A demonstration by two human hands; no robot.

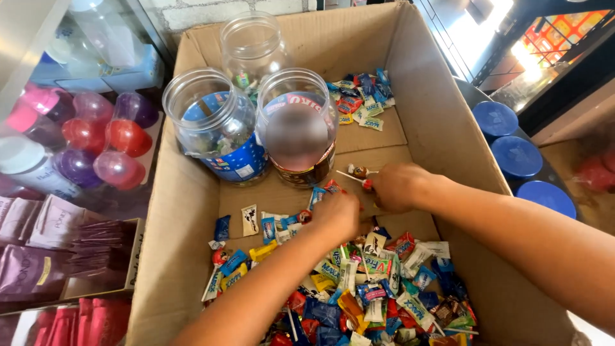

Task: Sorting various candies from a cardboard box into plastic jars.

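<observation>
My left hand (pixel 335 214) reaches into the big cardboard box (pixel 442 134), its fingers curled down over the loose sweets at the near edge of the bare patch of box floor; from this angle I cannot tell whether they are pinching one or only resting on them. My right hand (pixel 396 187) sits just beside it, a little farther in, with its fingers pressed together around lollipops (pixel 357 173), whose thin white sticks and round heads poke out to the left of my knuckles.

The main heap of wrapped candies (pixel 371 288) fills the near part of the box, under and between my forearms: blue, yellow, red, green and white wrappers lying every way. A smaller cluster of wrapped candies (pixel 360 99) lies in the far right corner of the box.

Three clear plastic jars stand open and upright in the far left of the box. The left jar (pixel 211 122) has a blue label and a few sweets at the bottom; the middle jar (pixel 296 128) stands touching it on the right, just beyond my hands; the back jar (pixel 252 45) stands behind the two.

Outside the box, on the left, are rounded pink and purple bottles (pixel 102 138) and purple sachets (pixel 38 250). On the right are three round blue lids (pixel 517 156).
</observation>
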